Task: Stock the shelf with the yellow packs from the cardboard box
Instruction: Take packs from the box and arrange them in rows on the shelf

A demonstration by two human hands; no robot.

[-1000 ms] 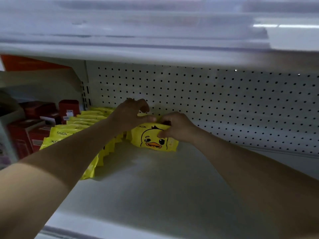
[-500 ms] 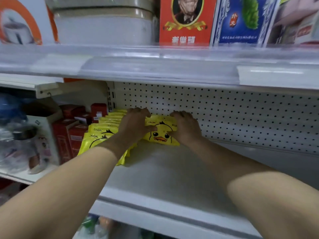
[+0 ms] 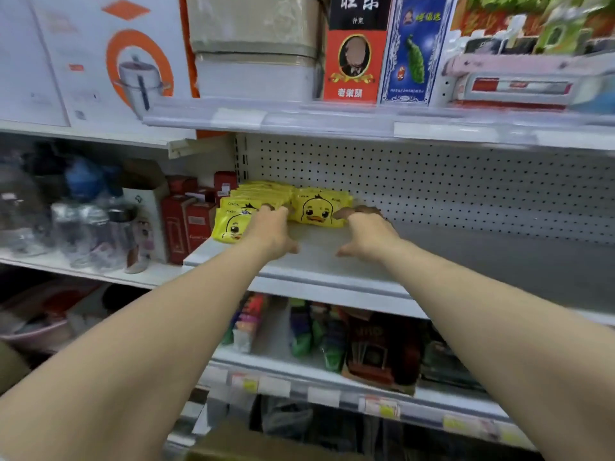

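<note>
A retail shop aisle. White metal shelving with a perforated pegboard back panel rises in tiers, and a clear label strip runs along a front edge. Packaged stock fills it: a boxed pressure cooker, printed card boxes, red cartons, plastic bottles, and rows of identical yellow packs showing a cartoon duck. Price tags line a lower edge.
</note>
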